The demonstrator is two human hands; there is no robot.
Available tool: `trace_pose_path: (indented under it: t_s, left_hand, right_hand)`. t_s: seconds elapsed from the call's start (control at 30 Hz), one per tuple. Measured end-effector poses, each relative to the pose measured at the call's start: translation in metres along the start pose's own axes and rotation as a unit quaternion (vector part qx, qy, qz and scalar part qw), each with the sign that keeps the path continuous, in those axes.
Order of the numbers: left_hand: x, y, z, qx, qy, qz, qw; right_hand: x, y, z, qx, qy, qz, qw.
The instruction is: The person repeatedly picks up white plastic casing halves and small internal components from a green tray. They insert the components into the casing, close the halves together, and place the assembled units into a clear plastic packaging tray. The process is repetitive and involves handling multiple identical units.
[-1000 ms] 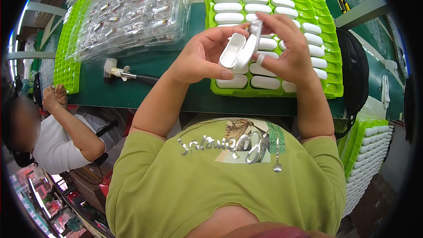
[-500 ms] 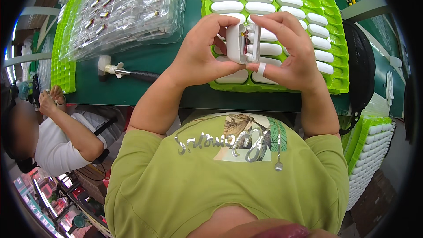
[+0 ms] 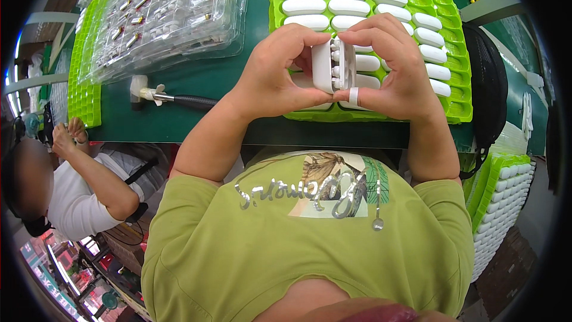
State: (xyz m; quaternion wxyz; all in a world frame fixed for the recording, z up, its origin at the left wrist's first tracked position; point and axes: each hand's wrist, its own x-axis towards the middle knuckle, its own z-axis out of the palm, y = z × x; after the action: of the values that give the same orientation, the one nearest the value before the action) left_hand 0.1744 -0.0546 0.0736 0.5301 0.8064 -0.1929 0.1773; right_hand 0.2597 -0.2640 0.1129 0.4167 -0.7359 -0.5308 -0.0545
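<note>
A small white plastic case (image 3: pixel 322 68), shaped like an earbud charging case, is held between my two hands. It stands on edge, partly open, and small rounded white parts (image 3: pixel 335 64) show in the gap. My left hand (image 3: pixel 275 71) pinches the left shell between thumb and fingers. On the other side, my right hand (image 3: pixel 396 67) grips the right half by its top and bottom edges. A white band circles one of its digits. Below the hands lies a bright green tray (image 3: pixel 381 120) of oval white cases (image 3: pixel 348 7), partly covered by my hands.
To the left, stacked clear plastic trays (image 3: pixel 179 53) hold small metallic parts. A hammer (image 3: pixel 173 98) lies below them on the green table (image 3: pixel 208 128). A black bag (image 3: pixel 485 89) hangs at the right, near another loaded green tray (image 3: pixel 485 194). A co-worker (image 3: pixel 98 188) sits at left.
The two halves of the case have come closer together and turned slightly. The red and metallic bits between them no longer show. Both hands keep their hold.
</note>
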Motion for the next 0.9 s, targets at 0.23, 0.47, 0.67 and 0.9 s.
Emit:
trace_pose_path:
  t_s: [0.23,0.47,0.67,0.9]
  left_hand:
    - [-0.003,-0.002,0.002,-0.014,-0.017,0.000,1.000]
    - [-0.001,-0.001,-0.004,-0.110,-0.042,-0.058,0.991]
    - [-0.003,-0.001,-0.006,-0.104,-0.045,-0.057,0.992]
    - [-0.002,-0.001,-0.005,-0.095,-0.029,-0.040,0.994]
  right_hand:
    - [-0.002,0.001,-0.004,0.005,-0.015,-0.008,1.000]
    - [-0.002,0.001,-0.004,0.026,0.012,-0.003,1.000]
    - [-0.003,0.001,-0.001,0.043,0.019,-0.002,0.999]
    - [-0.003,0.000,0.000,0.047,0.005,0.000,0.999]
